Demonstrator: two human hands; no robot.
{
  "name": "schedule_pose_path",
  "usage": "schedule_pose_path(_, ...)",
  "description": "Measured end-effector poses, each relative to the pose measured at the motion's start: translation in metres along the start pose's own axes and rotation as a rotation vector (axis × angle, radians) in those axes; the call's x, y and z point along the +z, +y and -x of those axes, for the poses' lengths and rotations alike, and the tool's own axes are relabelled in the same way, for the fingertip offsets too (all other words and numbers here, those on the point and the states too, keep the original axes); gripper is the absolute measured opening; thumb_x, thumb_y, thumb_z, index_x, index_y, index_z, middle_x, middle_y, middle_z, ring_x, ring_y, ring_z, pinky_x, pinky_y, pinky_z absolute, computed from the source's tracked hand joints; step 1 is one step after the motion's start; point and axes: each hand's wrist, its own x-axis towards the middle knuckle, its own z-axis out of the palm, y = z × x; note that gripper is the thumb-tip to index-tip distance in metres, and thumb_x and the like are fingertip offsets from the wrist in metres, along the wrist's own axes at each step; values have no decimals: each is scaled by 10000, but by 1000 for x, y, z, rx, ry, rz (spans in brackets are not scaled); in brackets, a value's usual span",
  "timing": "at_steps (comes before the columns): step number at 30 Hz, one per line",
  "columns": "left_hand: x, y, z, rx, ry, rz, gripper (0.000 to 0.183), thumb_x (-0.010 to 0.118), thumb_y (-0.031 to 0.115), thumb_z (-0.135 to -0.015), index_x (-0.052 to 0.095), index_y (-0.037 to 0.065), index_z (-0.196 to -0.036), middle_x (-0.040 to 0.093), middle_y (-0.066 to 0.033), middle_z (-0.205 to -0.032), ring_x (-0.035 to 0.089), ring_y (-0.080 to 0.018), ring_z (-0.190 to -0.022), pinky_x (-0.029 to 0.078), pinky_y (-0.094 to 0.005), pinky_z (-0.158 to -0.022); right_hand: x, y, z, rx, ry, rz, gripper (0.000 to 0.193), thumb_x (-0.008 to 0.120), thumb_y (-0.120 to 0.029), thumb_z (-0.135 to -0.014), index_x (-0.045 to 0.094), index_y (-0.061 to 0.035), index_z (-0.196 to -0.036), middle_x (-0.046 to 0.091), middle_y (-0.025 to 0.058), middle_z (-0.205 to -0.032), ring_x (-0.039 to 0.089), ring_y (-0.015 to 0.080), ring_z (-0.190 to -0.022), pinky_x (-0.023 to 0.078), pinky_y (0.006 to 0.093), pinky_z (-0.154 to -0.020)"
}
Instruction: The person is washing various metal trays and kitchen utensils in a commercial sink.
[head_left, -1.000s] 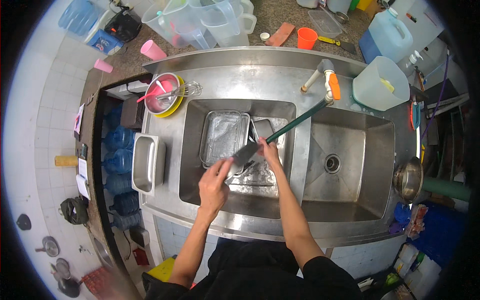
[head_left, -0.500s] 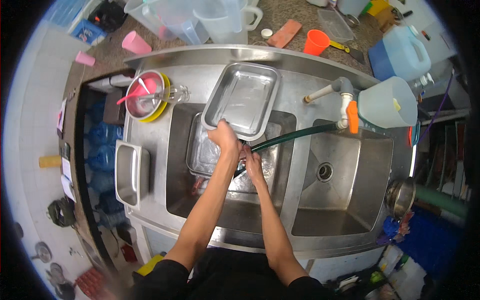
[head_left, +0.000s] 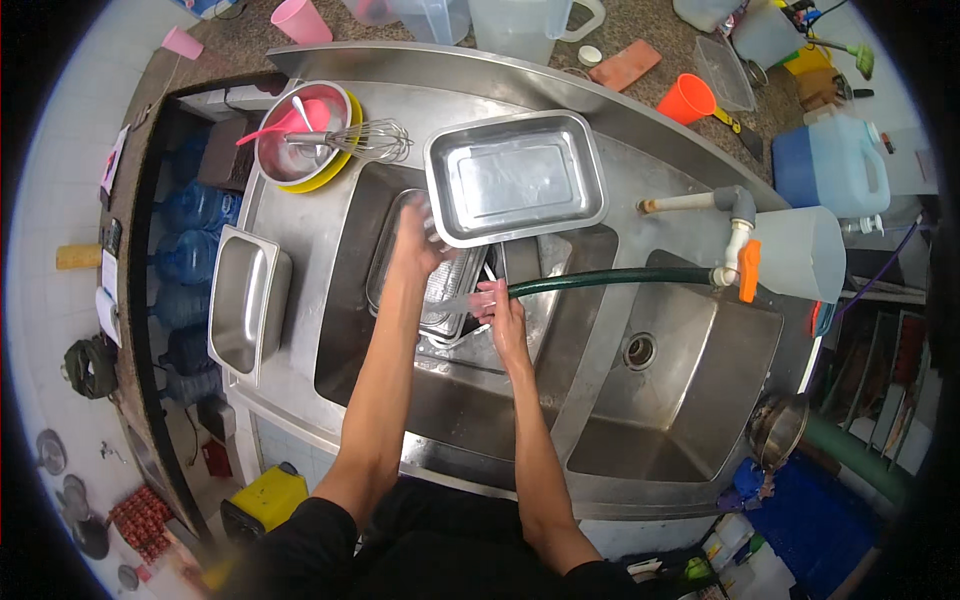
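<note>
My right hand [head_left: 498,308] is closed around the end of a green hose [head_left: 610,280], and water streams out of it to the left over the sink. Blurred by motion, my left hand [head_left: 416,245] is open with its fingers apart and nothing in it. Just beyond it a rectangular metal tray [head_left: 515,185] rests across the far edge of the left sink basin [head_left: 350,310]. Down in that basin lie more metal trays [head_left: 455,275], partly hidden by my left arm and hand.
A metal bowl [head_left: 275,165] holding a pink ladle and a whisk [head_left: 375,140] stands back left. A deep steel pan [head_left: 245,300] is at the left edge. To the right are a second basin [head_left: 690,370] and a pipe tap with an orange handle [head_left: 748,270].
My left hand has let go of the metal tray and moved left. The tray now rests at the basin's far edge. My right hand still holds the hose, now with water visibly flowing leftward.
</note>
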Motion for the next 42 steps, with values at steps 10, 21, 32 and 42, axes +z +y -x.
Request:
schedule_pose_path(10, -221, -31, -36, 363, 451, -242, 609, 567, 352, -908, 353, -16, -1344, 434, -215, -1355, 527, -352, -1192, 479, -489, -955, 53, -34, -12, 3, 19, 101, 539, 448, -456, -994, 699, 18, -941, 585, 46, -632, 506, 109, -542, 412, 279, -525)
schedule_pose_path(21, -245, -147, -9, -20, 712, -717, 504, 594, 204, -777, 556, -69, -1199, 606, -195, -1124, 609, -331, -919, 480, -475, -800, 19, -15, 26, 114, 76, 73, 466, 467, -404, -968, 681, 4, -900, 651, 55, -731, 527, 97, -628, 431, 245, -610)
schedule_pose_path(32, -142, -83, 137, 174, 693, -434, 483, 530, 25, -702, 447, -81, -1166, 594, -194, -1051, 615, -271, -912, 479, -338, -824, 15, -39, 52, 28, 18, 10, 466, 471, -413, -966, 674, 2, -912, 659, 61, -736, 522, 93, -629, 425, 249, -603)
schedule_pose_path(42, -145, -46, 227, 829, 653, -1193, 206, 565, -16, -713, 414, 26, -847, 519, -186, -638, 565, -400, -611, 432, -437, -604, 34, -54, 79, 46, -61, -367, 394, 529, -369, -936, 664, -2, -885, 622, 44, -685, 521, 106, -533, 423, 240, -503)
